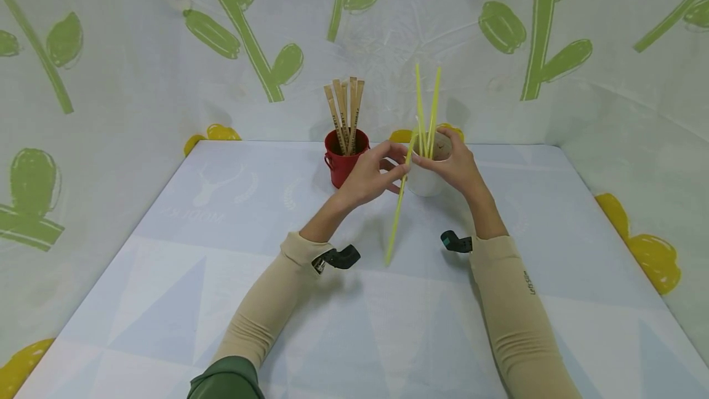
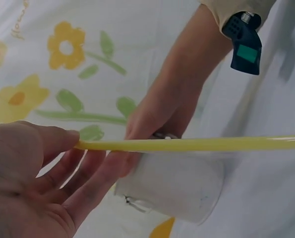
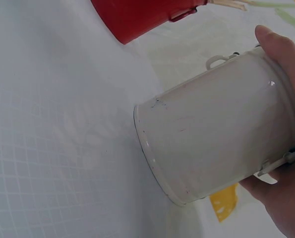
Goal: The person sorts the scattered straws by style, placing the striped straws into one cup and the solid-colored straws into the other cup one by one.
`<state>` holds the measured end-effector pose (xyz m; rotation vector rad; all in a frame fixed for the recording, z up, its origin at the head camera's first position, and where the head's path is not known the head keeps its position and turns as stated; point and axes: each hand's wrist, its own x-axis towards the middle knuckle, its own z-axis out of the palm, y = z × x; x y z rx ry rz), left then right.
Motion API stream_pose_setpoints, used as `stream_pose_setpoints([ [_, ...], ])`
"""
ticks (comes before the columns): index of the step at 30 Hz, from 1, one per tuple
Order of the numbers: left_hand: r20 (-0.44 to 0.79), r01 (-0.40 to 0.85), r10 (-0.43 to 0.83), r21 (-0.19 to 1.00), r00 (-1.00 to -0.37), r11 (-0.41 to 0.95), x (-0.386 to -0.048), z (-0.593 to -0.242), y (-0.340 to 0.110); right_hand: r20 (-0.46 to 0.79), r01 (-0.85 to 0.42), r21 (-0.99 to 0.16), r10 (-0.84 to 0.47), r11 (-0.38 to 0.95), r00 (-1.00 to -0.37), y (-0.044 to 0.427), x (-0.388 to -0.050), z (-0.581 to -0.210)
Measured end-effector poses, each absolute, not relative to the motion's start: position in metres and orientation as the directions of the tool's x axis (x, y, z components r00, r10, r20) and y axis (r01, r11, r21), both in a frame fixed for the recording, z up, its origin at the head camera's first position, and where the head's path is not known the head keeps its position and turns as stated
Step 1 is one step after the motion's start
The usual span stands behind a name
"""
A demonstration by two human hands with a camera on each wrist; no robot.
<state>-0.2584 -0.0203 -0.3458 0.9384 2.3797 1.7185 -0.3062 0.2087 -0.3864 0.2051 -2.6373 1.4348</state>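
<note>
Between thumb and fingers my left hand [image 1: 370, 176] pinches a yellow straw [image 1: 397, 217], which slants down toward the table in front of a white bucket. In the left wrist view the straw [image 2: 197, 144] runs sideways from the thumb tip. My right hand [image 1: 455, 164] grips the rim of the white bucket [image 3: 216, 124], thumb on the near side and fingers on the far side. Several more yellow straws [image 1: 434, 109] stand upright in that bucket. The bucket's bottom is on or close to the table; I cannot tell which.
A red bucket [image 1: 346, 168] stands left of the white one, holding several paper-wrapped sticks [image 1: 354, 112] with print on them. The pale patterned table [image 1: 221, 288] meets flower-printed cloth walls [image 1: 133, 48] at the back and sides.
</note>
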Motion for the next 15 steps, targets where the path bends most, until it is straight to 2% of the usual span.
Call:
stream_pose_setpoints([
  [7, 0.391, 0.491, 0.433, 0.859, -0.812, 0.146, -0.261, -0.340, -0.019, 0.184, -0.188, -0.830, -0.059, 0.525, -0.981, 0.209, -0.305, -0.386],
  [15, 0.437, 0.493, 0.350, 0.865, -0.829, 0.087, -0.265, -0.324, -0.021, 0.180, -0.183, -0.836, -0.056, 0.517, -0.982, 0.208, -0.306, -0.386],
])
